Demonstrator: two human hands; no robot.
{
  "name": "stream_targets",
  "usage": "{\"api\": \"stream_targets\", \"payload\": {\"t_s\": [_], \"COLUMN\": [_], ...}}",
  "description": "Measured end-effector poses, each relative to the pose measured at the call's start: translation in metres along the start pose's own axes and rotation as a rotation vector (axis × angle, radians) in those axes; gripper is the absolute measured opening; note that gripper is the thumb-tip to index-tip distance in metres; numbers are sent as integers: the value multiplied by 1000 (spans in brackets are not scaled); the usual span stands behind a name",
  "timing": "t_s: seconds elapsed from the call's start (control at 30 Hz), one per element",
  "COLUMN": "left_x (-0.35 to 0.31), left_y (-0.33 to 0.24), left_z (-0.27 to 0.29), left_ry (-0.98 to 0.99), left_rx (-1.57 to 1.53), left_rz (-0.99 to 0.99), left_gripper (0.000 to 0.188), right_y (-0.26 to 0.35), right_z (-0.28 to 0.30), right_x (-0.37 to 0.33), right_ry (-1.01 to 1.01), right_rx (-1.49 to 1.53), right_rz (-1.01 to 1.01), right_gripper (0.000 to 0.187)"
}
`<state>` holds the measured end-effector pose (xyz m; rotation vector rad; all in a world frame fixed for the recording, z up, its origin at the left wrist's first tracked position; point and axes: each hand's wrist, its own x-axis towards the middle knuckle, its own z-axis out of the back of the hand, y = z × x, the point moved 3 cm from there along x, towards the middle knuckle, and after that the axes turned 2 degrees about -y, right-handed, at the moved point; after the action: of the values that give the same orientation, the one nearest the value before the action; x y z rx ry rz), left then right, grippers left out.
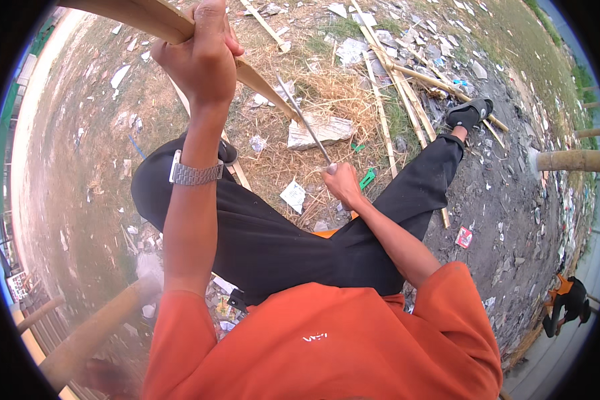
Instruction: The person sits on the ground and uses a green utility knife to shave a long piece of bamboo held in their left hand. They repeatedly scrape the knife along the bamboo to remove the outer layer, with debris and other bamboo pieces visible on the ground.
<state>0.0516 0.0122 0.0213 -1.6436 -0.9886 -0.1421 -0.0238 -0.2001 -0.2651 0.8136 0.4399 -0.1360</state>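
Bamboo piece, gripped by left hand; knife, clasped in right hand

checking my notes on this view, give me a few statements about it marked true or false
1. The left hand grips a bamboo piece. True.
2. The right hand holds a hammer. False: it holds a thin-bladed tool.
3. The watch is on the right wrist. False: it is on the left.
4. In the picture, a green object shows just right of the right hand. True.
5. The shirt is blue. False: it is orange-red.
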Motion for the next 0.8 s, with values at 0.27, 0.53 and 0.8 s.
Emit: {"api": "stream_targets", "payload": {"t_s": [0.27,0.53,0.8], "left_x": [6,3,7], "left_y": [1,0,3], "left_z": [-1,-6,-3], "left_ry": [64,21,33], "left_rx": [40,-30,-32], "left_rz": [-79,-36,-32], "left_gripper": [41,39,37], "right_y": [-5,-1,99], "right_z": [15,40,58], "right_x": [14,24,-3], "right_ry": [283,524,-205], "right_rx": [144,405,381], "right_rz": [-121,-273,462], "right_gripper": [23,25,24]}}
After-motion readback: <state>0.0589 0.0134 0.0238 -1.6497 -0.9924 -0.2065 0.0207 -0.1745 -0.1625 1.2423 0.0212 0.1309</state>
